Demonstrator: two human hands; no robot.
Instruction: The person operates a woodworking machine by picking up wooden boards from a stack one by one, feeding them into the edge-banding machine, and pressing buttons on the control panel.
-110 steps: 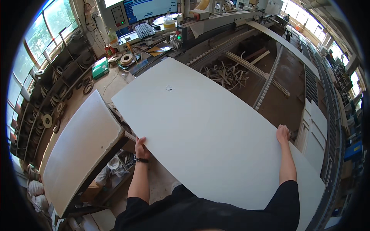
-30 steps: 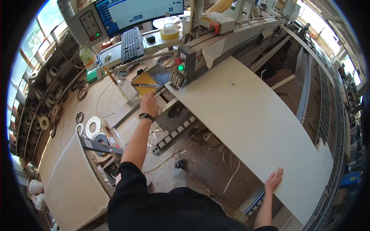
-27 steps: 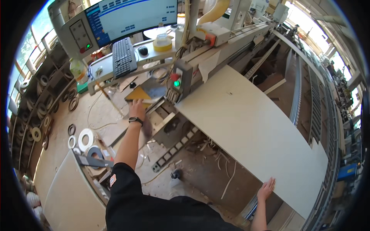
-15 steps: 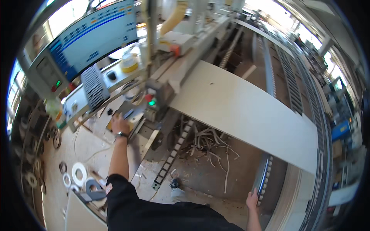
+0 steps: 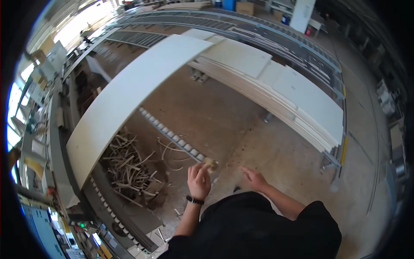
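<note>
My left hand [image 5: 199, 183], with a dark band at the wrist, is raised in front of me with its fingers curled. Beside its fingertips is a small yellowish piece [image 5: 210, 165] at the near end of the roller rail [image 5: 172, 134]; whether the fingers grip this piece I cannot tell. My right hand [image 5: 254, 179] hovers over the floor, fingers stretched out and holding nothing. A long pale board [image 5: 129, 97] spans from the machine at left to the stacked boards [image 5: 267, 93] farther off, out of reach of both hands.
Curled offcut strips [image 5: 129, 166] lie heaped below the board. At the left edge stand the machine [image 5: 58, 142] and a tilted screen [image 5: 39, 228]. Roller conveyors [image 5: 241, 26] run behind the stack. Brown floor [image 5: 241, 129] stretches between rail and stack.
My view has swung right, toward the stacked boards. My left hand has left the control area by the machine, and my right hand has come away from the roller rail.
</note>
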